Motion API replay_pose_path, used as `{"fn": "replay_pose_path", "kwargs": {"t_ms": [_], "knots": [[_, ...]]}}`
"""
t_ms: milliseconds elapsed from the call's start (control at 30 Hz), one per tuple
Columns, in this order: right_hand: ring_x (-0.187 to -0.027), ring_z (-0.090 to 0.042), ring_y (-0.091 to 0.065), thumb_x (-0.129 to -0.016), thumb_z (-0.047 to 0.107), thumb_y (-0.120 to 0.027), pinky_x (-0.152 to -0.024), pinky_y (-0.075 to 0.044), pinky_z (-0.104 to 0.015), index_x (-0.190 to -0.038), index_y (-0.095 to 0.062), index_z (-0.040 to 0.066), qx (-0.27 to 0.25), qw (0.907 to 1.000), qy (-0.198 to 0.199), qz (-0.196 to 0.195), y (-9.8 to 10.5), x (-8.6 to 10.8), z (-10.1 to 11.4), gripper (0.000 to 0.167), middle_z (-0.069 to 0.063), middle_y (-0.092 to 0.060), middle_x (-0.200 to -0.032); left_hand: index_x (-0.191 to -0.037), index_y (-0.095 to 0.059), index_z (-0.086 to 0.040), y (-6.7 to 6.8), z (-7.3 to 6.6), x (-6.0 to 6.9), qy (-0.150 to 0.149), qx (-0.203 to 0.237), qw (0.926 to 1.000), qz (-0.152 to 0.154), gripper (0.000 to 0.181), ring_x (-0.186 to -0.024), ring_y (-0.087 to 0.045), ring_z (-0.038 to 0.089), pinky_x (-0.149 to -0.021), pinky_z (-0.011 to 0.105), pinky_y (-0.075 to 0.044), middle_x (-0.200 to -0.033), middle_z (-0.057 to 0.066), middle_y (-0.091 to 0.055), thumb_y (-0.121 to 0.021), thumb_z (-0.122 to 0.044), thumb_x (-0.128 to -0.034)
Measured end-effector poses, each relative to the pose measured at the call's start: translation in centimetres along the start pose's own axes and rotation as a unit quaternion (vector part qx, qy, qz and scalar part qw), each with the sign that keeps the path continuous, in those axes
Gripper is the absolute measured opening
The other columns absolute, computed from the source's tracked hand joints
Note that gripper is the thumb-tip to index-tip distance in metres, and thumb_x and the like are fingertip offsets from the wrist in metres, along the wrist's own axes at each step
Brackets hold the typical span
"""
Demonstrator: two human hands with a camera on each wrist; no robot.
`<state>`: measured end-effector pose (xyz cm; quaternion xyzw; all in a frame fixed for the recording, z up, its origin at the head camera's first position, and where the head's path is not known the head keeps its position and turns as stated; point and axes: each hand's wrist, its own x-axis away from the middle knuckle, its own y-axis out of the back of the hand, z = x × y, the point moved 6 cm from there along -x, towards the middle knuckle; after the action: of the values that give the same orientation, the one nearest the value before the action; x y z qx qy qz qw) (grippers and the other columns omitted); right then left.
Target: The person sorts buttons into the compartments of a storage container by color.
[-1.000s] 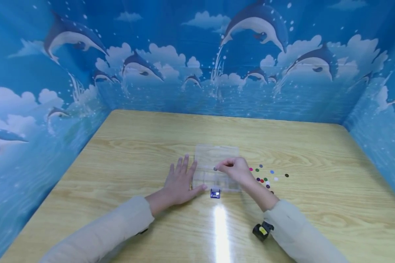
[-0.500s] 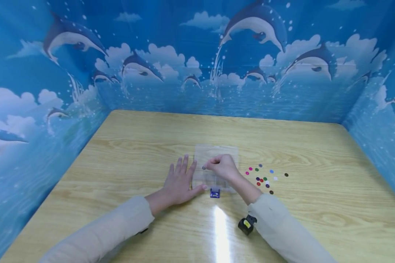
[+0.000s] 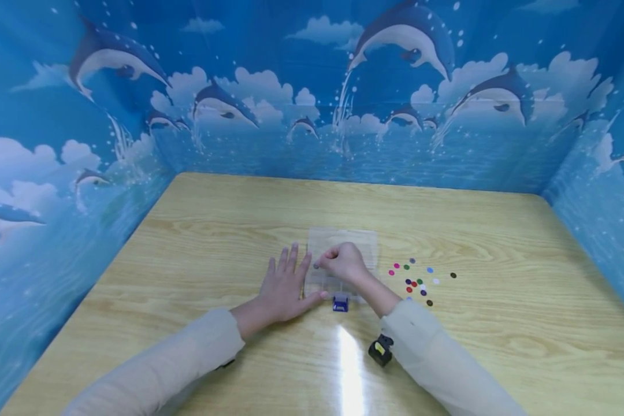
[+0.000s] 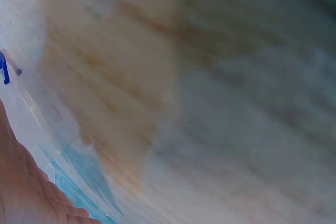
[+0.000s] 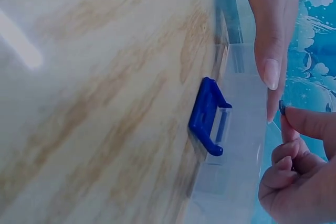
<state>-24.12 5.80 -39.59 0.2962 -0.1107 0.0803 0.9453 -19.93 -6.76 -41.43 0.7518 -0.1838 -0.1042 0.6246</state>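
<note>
Your right hand (image 3: 345, 261) is clamped on a small, dark, round disc (image 5: 282, 107), pinched between thumb and forefinger, with the other fingers curled in towards your palm. You have that disc over the left part of a clear plastic box with dividers (image 3: 343, 237), near the fingertips of your left hand (image 3: 285, 292). Your left fingers are straight and spread apart along the box's left side, the thumb pointing to its front edge; you grip nothing with them. A blue plastic latch (image 3: 340, 303) sits at the middle of the box's front edge. To your right, small coloured discs (image 3: 413, 284), among them red, pink, green, blue, white and black ones, lie scattered on the pale wood-grain table (image 3: 229, 219), and a blue dolphin-print curtain (image 3: 265, 156) stands behind it
</note>
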Motion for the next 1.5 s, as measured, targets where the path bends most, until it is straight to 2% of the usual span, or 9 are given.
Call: {"fn": "replay_pose_path", "kwargs": {"t_ms": [333, 733, 967, 1067, 1233, 1500], "knots": [[-0.070, -0.012, -0.052, -0.081, 0.019, -0.069, -0.060, -0.042, -0.019, -0.085, -0.071, 0.011, 0.047, 0.9987, -0.014, 0.008, -0.4, -0.1, -0.3, 0.009, -0.002, -0.067, -0.083, -0.149, -0.016, -0.010, -0.1, 0.0, -0.1, 0.001, 0.002, 1.0000, 0.002, 0.087, -0.141, -0.006, 0.043, -0.112, 0.062, -0.013, -0.154, 0.023, -0.003, -0.036, -0.067, -0.0875], [-0.067, -0.011, -0.053, -0.082, 0.024, -0.069, -0.059, -0.039, -0.021, -0.082, -0.072, 0.014, 0.101, 0.9947, -0.012, 0.005, -0.7, -0.3, -0.2, 0.011, 0.002, -0.069, -0.082, -0.149, -0.017, -0.009, -0.2, 0.0, -0.1, -0.002, -0.002, 1.0000, -0.005, 0.087, -0.141, -0.008, 0.044, -0.111, 0.062, -0.014, -0.154, 0.023, -0.004, -0.035, -0.068, -0.0872], [-0.074, -0.012, -0.059, -0.083, 0.023, -0.068, -0.069, -0.046, -0.026, -0.085, -0.073, 0.014, 0.118, 0.9930, -0.004, 0.002, -0.7, -0.2, -0.1, 0.011, 0.001, -0.072, -0.087, -0.149, -0.017, -0.010, -0.4, 0.0, -0.2, -0.004, 0.000, 1.0000, -0.007, 0.087, -0.141, -0.008, 0.044, -0.111, 0.062, -0.014, -0.154, 0.023, -0.004, -0.036, -0.068, -0.0870], [-0.076, -0.013, -0.060, -0.084, 0.022, -0.067, -0.071, -0.048, -0.027, -0.089, -0.073, 0.013, 0.106, 0.9943, 0.005, 0.002, -0.5, 0.0, 0.0, 0.012, -0.001, -0.072, -0.089, -0.149, -0.017, -0.010, -0.3, 0.0, -0.2, -0.004, 0.000, 1.0000, -0.007, 0.087, -0.141, -0.008, 0.044, -0.111, 0.063, -0.014, -0.154, 0.023, -0.005, -0.036, -0.068, -0.0871], [-0.076, -0.014, -0.058, -0.084, 0.019, -0.066, -0.066, -0.048, -0.022, -0.094, -0.071, 0.009, 0.066, 0.9967, 0.047, -0.006, 0.2, 0.2, 0.3, 0.015, -0.005, -0.070, -0.090, -0.149, -0.018, -0.009, -0.2, -0.1, -0.1, -0.002, -0.002, 1.0000, -0.007, 0.087, -0.141, -0.008, 0.044, -0.111, 0.062, -0.015, -0.154, 0.024, -0.005, -0.036, -0.068, -0.0872], [-0.070, -0.012, -0.051, -0.085, 0.012, -0.064, -0.059, -0.043, -0.019, -0.098, -0.069, 0.003, 0.049, 0.9859, 0.159, -0.013, 1.8, 1.4, 1.0, 0.016, -0.007, -0.065, -0.081, -0.149, -0.017, -0.009, -0.1, 0.0, -0.1, 0.002, -0.010, 0.9999, -0.002, 0.088, -0.141, -0.008, 0.044, -0.112, 0.061, -0.014, -0.154, 0.023, -0.004, -0.034, -0.069, -0.0867]]}}
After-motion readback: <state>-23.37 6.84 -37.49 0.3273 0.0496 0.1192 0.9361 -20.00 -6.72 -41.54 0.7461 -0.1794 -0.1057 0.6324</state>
